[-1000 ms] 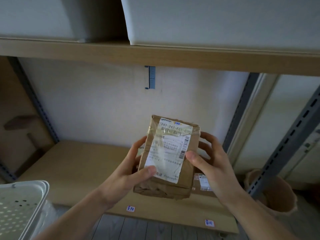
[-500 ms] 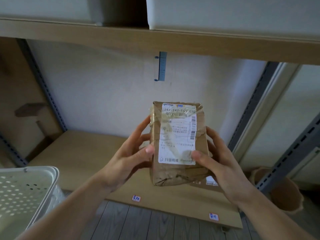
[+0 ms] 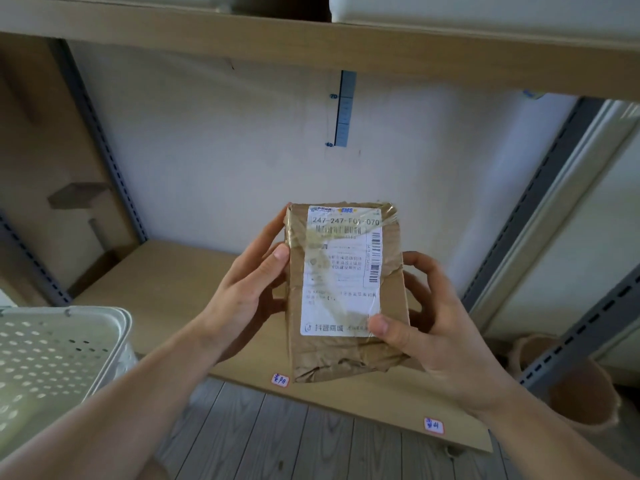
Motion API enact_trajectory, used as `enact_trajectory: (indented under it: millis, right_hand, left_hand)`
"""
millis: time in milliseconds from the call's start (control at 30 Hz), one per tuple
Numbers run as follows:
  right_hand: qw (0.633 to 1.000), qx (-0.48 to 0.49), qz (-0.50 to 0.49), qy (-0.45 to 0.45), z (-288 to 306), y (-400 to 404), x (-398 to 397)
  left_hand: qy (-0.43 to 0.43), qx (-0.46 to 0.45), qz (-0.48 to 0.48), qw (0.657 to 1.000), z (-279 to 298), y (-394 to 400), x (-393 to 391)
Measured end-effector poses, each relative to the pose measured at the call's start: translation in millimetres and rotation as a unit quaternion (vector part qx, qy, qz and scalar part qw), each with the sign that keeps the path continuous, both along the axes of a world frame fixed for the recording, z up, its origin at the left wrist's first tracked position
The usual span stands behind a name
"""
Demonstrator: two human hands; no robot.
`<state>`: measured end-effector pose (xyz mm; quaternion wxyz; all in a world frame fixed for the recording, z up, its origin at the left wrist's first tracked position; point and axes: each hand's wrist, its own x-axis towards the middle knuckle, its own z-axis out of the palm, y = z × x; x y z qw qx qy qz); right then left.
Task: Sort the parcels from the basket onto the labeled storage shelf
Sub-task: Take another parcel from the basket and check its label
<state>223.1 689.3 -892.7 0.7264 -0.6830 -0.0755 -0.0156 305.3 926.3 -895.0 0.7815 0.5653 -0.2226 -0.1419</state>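
— What was nearest the camera?
— A white perforated basket, low at the left, beside the left forearm. I couldn't see what it held.
— And the hands?
— Both held one thing. The left hand gripped the parcel by its left edge, with the thumb on the front and the fingers behind. The right hand gripped the right side. Its thumb pressed on the lower corner of the white shipping label and its fingers curled round the back.
— Where was the parcel, then?
— Up in the air, upright, label facing the camera. It was in front of the lower shelf board and touched nothing but the hands. It was wrapped in crumpled brown paper under clear tape.
— Anything on the shelf edge?
— Two small handwritten tags. One sat just below the parcel's bottom left corner, the other further right. Grey plank floor showed beneath them.
— Further back?
— The pale wall had a blue marked strip stuck on it. Grey slotted uprights stood at both sides, and a brown tub sat on the floor at the right, behind a post. Above ran the upper shelf board, carrying white bins.
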Motion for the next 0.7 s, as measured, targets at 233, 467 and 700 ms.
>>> enact_trajectory:
  millis: [233,467,700]
  right_hand:
    - [1.000,0.009,-0.019,-0.019,1.1,16.5,-1.3]
    - [0.998,-0.023,0.043,-0.038,7.8,7.1,2.9]
    - [0.993,0.113,-0.022,-0.034,1.8,-4.4,11.8]
  left_hand:
    - [0.005,-0.015,-0.030,0.999,6.3,3.8,-0.6]
    - [0.058,-0.002,0.063,0.996,9.7,-3.0,-0.7]
    - [0.000,0.023,0.139,0.990,3.0,-0.7,7.9]
